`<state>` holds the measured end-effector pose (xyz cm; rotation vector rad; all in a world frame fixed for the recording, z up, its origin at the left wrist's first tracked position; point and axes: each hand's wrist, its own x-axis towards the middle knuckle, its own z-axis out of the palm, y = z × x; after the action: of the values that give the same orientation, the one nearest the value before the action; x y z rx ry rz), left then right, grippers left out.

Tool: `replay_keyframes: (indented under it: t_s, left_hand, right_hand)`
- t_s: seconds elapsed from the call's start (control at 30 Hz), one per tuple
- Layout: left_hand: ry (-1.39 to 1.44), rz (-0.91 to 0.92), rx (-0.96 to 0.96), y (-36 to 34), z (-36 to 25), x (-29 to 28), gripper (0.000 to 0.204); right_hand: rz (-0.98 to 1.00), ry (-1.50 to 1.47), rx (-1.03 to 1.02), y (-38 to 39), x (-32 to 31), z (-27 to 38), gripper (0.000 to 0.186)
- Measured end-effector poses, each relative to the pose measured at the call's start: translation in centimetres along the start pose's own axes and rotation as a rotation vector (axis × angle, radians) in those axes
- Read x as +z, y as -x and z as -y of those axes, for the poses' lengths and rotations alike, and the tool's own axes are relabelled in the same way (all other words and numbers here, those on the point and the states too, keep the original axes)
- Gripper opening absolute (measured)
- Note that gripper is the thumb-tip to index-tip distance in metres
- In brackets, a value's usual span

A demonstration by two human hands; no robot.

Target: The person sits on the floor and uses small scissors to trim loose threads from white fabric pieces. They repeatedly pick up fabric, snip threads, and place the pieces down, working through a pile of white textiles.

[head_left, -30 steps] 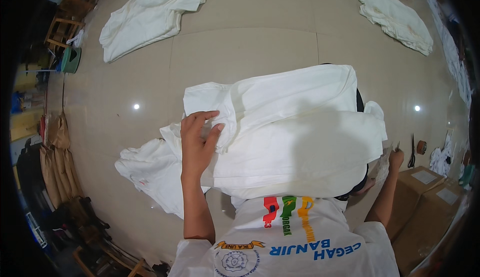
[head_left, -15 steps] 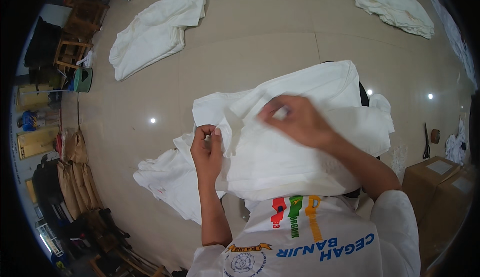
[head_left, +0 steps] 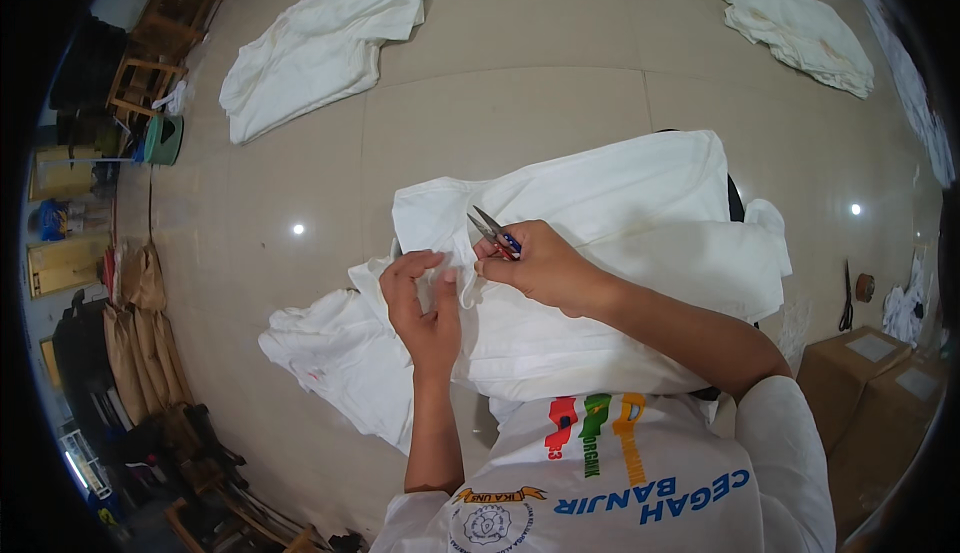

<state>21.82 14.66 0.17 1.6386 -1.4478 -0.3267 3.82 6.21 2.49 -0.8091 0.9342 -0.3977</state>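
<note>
The left hand (head_left: pixel 425 318), half curled, touches the white cloth (head_left: pixel 620 241) just in front of the shirt (head_left: pixel 690 443), maybe to keep it steady; I can't tell if it pinches. The right hand (head_left: pixel 545 271) wraps around one small pair of snips (head_left: pixel 509 241), so the points stick out. Ahead and right of the shirt lie one pair of black scissors (head_left: pixel 847 303) and one tape roll (head_left: pixel 865 288).

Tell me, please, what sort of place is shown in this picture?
Probably an indoor garment workroom: piles of white cloth lie on the tiled floor, cardboard boxes stand nearby, and the right hand holds small scissors.
</note>
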Motion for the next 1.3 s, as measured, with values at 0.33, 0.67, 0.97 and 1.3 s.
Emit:
replay_keyframes:
  t_s: [0.33,0.67,0.97,1.3]
  left_hand:
    - [0.111,0.052,-0.072,0.1,-0.2,0.4,0.009]
    - [0.290,0.027,-0.460,-0.4,-2.1,-1.4,0.013]
    - [0.433,0.367,-0.665,-0.3,-5.6,-2.5,0.012]
    - [-0.068,0.263,-0.059,-3.4,-6.6,-0.3,0.037]
  right_hand:
    - [0.010,0.001,-0.031,-0.3,0.2,-0.6,0.018]
    - [-0.200,0.432,-0.475,0.3,0.2,-0.8,0.025]
    - [0.042,0.889,-0.733,4.7,-1.6,-0.3,0.026]
    - [-0.530,0.113,-0.514,13.1,-10.8,-0.1,0.006]
